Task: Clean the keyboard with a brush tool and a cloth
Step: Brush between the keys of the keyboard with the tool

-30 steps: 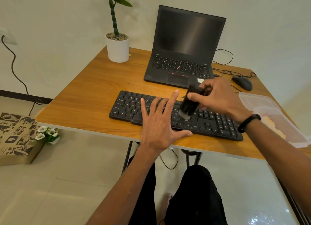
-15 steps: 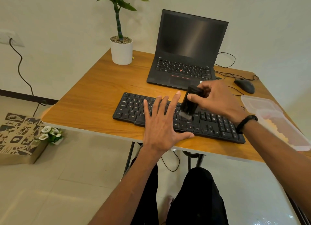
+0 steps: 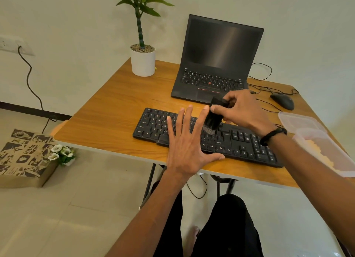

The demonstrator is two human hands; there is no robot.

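Keyboard [image 3: 240,143] lay on bench [image 3: 115,110] before laptop [image 3: 217,64]. Left hand [image 3: 188,147] pressed flat on keys, fingers spread. Right hand [image 3: 244,110] gripped brush [image 3: 213,118], bristles down on mid-keyboard keys.

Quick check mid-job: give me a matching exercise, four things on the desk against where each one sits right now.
Things:
1. brush
2. left hand
3. mouse
4. plant pot

Places:
A. far left corner of the table
B. flat on the keyboard, fingers spread
C. held in the right hand, bristles down on the keys
D. right of the laptop

Pairs: 1-C, 2-B, 3-D, 4-A
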